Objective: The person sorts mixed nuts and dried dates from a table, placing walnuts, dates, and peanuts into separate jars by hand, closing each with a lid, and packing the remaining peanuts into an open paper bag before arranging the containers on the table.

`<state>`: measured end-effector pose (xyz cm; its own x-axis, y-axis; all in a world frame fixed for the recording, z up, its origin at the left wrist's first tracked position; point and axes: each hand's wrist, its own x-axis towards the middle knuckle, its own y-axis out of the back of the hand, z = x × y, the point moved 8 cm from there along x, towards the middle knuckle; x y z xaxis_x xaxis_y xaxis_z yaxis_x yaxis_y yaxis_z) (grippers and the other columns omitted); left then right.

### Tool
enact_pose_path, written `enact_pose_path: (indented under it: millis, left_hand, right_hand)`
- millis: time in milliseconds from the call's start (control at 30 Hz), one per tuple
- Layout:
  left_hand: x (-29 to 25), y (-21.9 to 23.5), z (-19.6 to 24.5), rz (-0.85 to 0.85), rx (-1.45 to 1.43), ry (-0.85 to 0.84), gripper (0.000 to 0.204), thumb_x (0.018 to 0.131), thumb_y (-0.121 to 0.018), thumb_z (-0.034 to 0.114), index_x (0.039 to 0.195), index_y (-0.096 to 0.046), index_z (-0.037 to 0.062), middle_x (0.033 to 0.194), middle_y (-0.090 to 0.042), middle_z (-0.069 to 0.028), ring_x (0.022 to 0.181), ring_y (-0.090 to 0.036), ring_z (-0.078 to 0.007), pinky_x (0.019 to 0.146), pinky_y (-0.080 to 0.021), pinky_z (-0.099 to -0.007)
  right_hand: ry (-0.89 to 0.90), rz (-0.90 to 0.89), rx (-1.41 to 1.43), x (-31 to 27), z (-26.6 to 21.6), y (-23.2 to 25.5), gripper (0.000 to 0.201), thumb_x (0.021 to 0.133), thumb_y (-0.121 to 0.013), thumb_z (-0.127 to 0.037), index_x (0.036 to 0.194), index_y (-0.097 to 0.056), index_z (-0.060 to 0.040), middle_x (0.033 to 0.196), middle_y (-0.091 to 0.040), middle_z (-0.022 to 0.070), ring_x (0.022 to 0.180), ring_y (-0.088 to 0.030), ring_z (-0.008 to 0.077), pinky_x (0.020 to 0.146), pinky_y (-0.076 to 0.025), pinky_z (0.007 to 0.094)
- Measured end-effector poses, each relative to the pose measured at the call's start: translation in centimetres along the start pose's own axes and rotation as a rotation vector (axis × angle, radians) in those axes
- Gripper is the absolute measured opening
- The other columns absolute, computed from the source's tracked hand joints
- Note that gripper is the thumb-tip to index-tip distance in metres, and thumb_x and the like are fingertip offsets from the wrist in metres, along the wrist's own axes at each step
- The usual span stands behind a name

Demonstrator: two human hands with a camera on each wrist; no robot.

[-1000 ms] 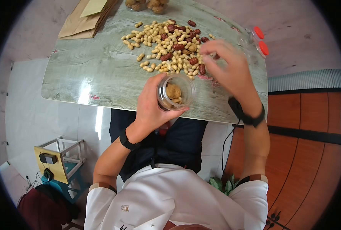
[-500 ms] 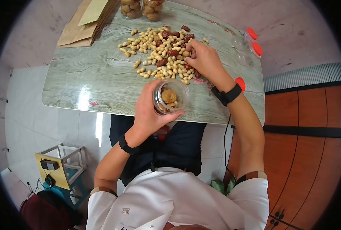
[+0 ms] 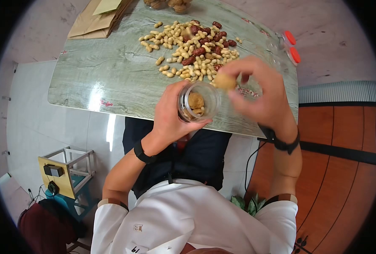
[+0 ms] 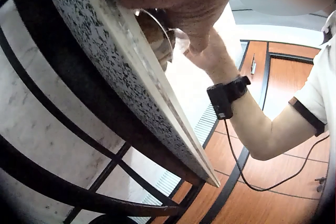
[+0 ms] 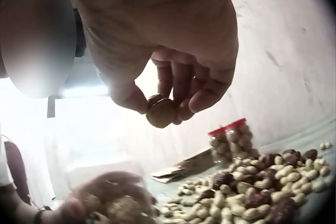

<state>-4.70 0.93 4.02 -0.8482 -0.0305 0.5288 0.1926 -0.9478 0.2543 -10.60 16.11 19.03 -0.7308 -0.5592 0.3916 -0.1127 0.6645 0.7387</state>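
Observation:
In the head view the left hand (image 3: 169,113) grips a clear open-topped jar (image 3: 216,101) from its left side, near the table's front edge. Inside the jar lie several walnuts (image 3: 196,100). To the right of the jar's mouth, the right hand (image 3: 264,93) holds a walnut (image 3: 224,81) between thumb and fingers, blurred in the head view. The right wrist view shows that walnut (image 5: 160,113) pinched at the fingertips, above the table. Just beyond the jar spreads a pile of peanuts (image 3: 202,67) mixed with red dates (image 3: 199,51).
Two walnut-filled jars (image 3: 180,6) stand at the far edge. Brown paper bags (image 3: 95,26) lie at the far left of the table (image 3: 99,76). Clear containers with red lids (image 3: 295,55) are at the right edge. A cable hangs from the right wrist's black band (image 4: 223,100).
The right hand has come from the pile's right side back toward the jar, now with a walnut in its fingers. The left hand still grips the jar.

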Motion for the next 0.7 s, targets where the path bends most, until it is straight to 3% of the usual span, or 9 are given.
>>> enact_pose_path:
  millis: [67, 200, 267, 400, 467, 533, 567, 633, 700]
  left_hand:
    - [0.0, 0.0, 0.0, 0.004, -0.004, -0.009, 0.096, 0.06, -0.101, 0.034, 0.137, -0.052, 0.0025, 0.125, -0.063, -0.0181, 0.108, -0.066, -0.0363, 0.092, -0.056, -0.0427]
    - [-0.2, 0.2, 0.4, 0.012, -0.004, -0.062, 0.096, 0.06, -0.101, 0.037, 0.136, -0.053, 0.0027, 0.123, -0.064, -0.0178, 0.107, -0.066, -0.0365, 0.09, -0.056, -0.0429]
    - [-0.2, 0.2, 0.5, 0.021, -0.016, -0.091, 0.096, 0.059, -0.101, 0.038, 0.135, -0.053, 0.0025, 0.123, -0.064, -0.0177, 0.107, -0.066, -0.0364, 0.089, -0.056, -0.0428]
    - [-0.3, 0.1, 0.4, -0.001, 0.013, -0.093, 0.101, 0.058, -0.102, 0.038, 0.137, -0.051, 0.0011, 0.125, -0.064, -0.0184, 0.109, -0.068, -0.0353, 0.092, -0.056, -0.0425]
    - [-0.2, 0.1, 0.6, -0.014, 0.031, -0.101, 0.104, 0.059, -0.102, 0.037, 0.14, -0.048, 0.0007, 0.127, -0.063, -0.0189, 0.11, -0.069, -0.0341, 0.094, -0.056, -0.042]
    - [-0.1, 0.2, 0.8, -0.02, 0.086, -0.097, 0.104, 0.059, -0.102, 0.038, 0.14, -0.048, 0.0004, 0.126, -0.064, -0.0183, 0.11, -0.069, -0.0331, 0.094, -0.057, -0.041]
    - [-0.2, 0.1, 1.0, -0.022, 0.086, -0.104, 0.104, 0.059, -0.102, 0.038, 0.14, -0.048, 0.0004, 0.126, -0.064, -0.0183, 0.11, -0.069, -0.0331, 0.094, -0.057, -0.041]
    - [-0.1, 0.2, 0.6, 0.0, 0.031, -0.046, 0.098, 0.059, -0.101, 0.034, 0.136, -0.051, 0.0009, 0.124, -0.063, -0.0185, 0.109, -0.066, -0.0363, 0.092, -0.056, -0.0433]
    - [0.0, 0.2, 0.5, -0.002, 0.023, -0.027, 0.098, 0.059, -0.101, 0.033, 0.137, -0.051, 0.001, 0.124, -0.063, -0.0185, 0.11, -0.066, -0.0361, 0.092, -0.056, -0.0433]
  right_hand:
    - [0.299, -0.168, -0.006, -0.9, -4.2, -1.6, 0.029, 0.074, -0.077, -0.006, 0.101, -0.067, -0.0072, 0.1, -0.07, 0.0068, 0.087, -0.065, 0.03, 0.075, -0.055, 0.0391]
    - [0.348, -0.227, -0.163, -1.9, -5.6, -2.8, 0.025, 0.075, -0.08, -0.01, 0.096, -0.067, -0.0094, 0.096, -0.066, 0.0043, 0.091, -0.063, 0.0278, 0.078, -0.053, 0.0384]
    - [0.335, -0.446, -0.163, -2.7, -5.5, -4.0, 0.02, 0.079, -0.079, -0.016, 0.093, -0.067, -0.0098, 0.094, -0.063, 0.0037, 0.093, -0.061, 0.0273, 0.079, -0.052, 0.0384]
    - [0.327, -0.391, -0.156, -2.3, -4.6, -3.5, 0.018, 0.083, -0.077, -0.021, 0.09, -0.067, -0.0079, 0.091, -0.064, 0.0041, 0.089, -0.062, 0.0282, 0.077, -0.053, 0.0408]
    - [0.281, -0.082, -0.146, 0.3, -1.9, -1.1, 0.016, 0.086, -0.074, -0.02, 0.089, -0.068, -0.0055, 0.088, -0.066, 0.0074, 0.086, -0.065, 0.0305, 0.076, -0.053, 0.0435]
    - [0.095, 0.033, -0.271, 2.3, 3.7, -1.3, 0.015, 0.086, -0.074, -0.019, 0.091, -0.071, -0.0046, 0.088, -0.07, 0.0121, 0.084, -0.068, 0.0331, 0.077, -0.054, 0.045]
    - [0.095, 0.04, -0.275, 2.6, 5.4, -2.0, 0.015, 0.086, -0.074, -0.019, 0.091, -0.071, -0.0046, 0.088, -0.07, 0.0121, 0.084, -0.068, 0.0331, 0.077, -0.054, 0.045]
    - [-0.096, -0.08, -0.338, 3.0, 9.7, -4.2, 0.015, 0.085, -0.075, -0.018, 0.094, -0.073, -0.0056, 0.092, -0.072, 0.0143, 0.088, -0.069, 0.034, 0.079, -0.055, 0.0451]
    - [-0.107, -0.09, -0.367, 3.1, 10.5, -5.5, 0.015, 0.085, -0.075, -0.016, 0.094, -0.071, -0.0046, 0.089, -0.071, 0.0138, 0.084, -0.07, 0.0312, 0.076, -0.055, 0.0429]
